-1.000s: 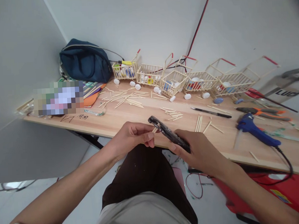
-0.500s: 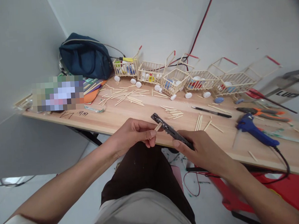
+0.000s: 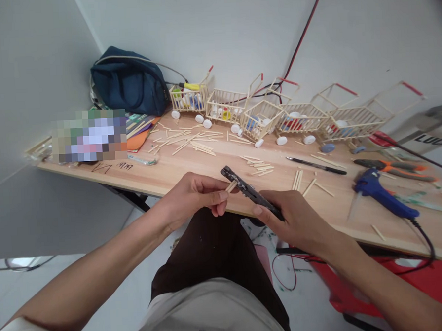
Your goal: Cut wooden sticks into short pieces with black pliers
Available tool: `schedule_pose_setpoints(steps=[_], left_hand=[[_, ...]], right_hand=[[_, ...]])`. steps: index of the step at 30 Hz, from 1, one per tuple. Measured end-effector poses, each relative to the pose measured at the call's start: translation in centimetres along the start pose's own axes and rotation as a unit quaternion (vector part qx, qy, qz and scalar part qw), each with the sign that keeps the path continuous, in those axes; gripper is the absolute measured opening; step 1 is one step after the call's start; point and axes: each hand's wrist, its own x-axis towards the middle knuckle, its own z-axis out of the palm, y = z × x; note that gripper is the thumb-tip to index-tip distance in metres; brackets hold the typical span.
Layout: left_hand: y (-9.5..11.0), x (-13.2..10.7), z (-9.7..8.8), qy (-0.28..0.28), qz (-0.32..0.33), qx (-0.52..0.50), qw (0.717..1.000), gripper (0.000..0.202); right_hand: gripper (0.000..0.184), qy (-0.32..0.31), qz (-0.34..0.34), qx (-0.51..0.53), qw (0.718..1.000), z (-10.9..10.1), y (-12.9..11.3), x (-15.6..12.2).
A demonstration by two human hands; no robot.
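Thin wooden sticks [image 3: 231, 186] are pinched between the thumb and fingers of my left hand [image 3: 204, 195], over the table's front edge. Their tips meet the jaws of a dark, flat wire stripper [image 3: 246, 188]. My right hand [image 3: 290, 212] is wrapped around its handles. Behind the tool, short cut sticks [image 3: 258, 164] lie in a loose pile. Further left is a wider scatter of longer sticks [image 3: 197, 137]. A few more sticks [image 3: 298, 180] lie just beyond my right hand.
Several small wooden carts [image 3: 300, 117] with red handles line the wall. A pen [image 3: 315, 165], orange-handled pliers [image 3: 395, 168] and a blue glue gun [image 3: 387, 194] lie to the right. At the back left sits a blue bag [image 3: 128, 84]. A red stool [image 3: 405, 289] stands below the table.
The view has shifted slightly, so the tabletop things appear a little further right. Both hands keep their holds, with the sticks still at the wire stripper's jaws.
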Motion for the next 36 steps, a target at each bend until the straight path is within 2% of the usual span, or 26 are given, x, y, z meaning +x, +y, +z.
schedule_pose_setpoints(steps=[9,15,22,27,36], left_hand=[[0.3,-1.7,-2.1,0.044,-0.016,-0.005,0.999,0.020],[0.4,-2.2,-3.1,0.072,-0.020,-0.028,0.997,0.022],[0.3,-2.4,-4.1,0.082,-0.020,-0.046,0.995,0.020],[0.1,-2.4,-4.9,0.083,-0.013,-0.029,0.996,0.021],[0.4,-2.5,-5.6,0.087,-0.020,-0.021,0.996,0.025]], right_hand=[[0.044,0.020,-0.063,-0.032,0.997,1.5,-0.6,2.6],[0.044,0.023,-0.076,-0.071,0.994,2.0,-1.4,4.1],[0.047,0.021,-0.087,-0.124,0.988,2.2,-1.8,5.1],[0.046,0.007,-0.071,-0.166,0.984,2.0,-2.3,5.9],[0.040,-0.001,-0.094,-0.168,0.981,1.6,-2.9,6.9]])
